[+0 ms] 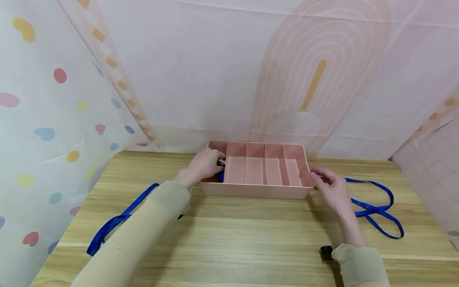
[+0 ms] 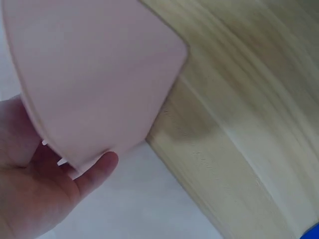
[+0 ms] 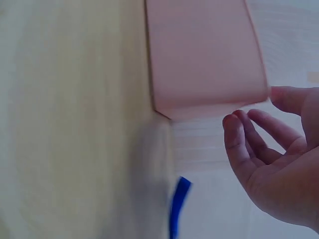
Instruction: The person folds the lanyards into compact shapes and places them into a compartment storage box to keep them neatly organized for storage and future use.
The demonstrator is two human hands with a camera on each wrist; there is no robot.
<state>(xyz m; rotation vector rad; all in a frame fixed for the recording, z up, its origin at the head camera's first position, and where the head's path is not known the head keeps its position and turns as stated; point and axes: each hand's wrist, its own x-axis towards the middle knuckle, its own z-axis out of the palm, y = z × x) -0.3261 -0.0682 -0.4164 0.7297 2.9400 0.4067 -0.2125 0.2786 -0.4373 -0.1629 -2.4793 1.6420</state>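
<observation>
A pink organizer box (image 1: 256, 190) with several compartments stands at the back of the table. My left hand (image 1: 205, 163) reaches over its left end, fingers down in the leftmost compartment, close over a small black and blue thing (image 1: 221, 176). In the left wrist view a fingertip of my left hand (image 2: 50, 194) lies along the box's outer end while other fingers disappear behind the rim; I cannot tell what they grip. At the opposite end, thumb and curled fingers of my right hand (image 1: 331, 191) pinch the upper corner of the box (image 3: 209, 55).
Blue ribbon-like straps lie on the wooden table (image 1: 251, 239) at both sides, one blue strap (image 1: 120, 217) on the left and another blue strap (image 1: 374, 209) on the right. A patterned cloth (image 1: 215, 71) hangs close behind the box. Black wrist gear (image 1: 326, 253) shows by the right sleeve.
</observation>
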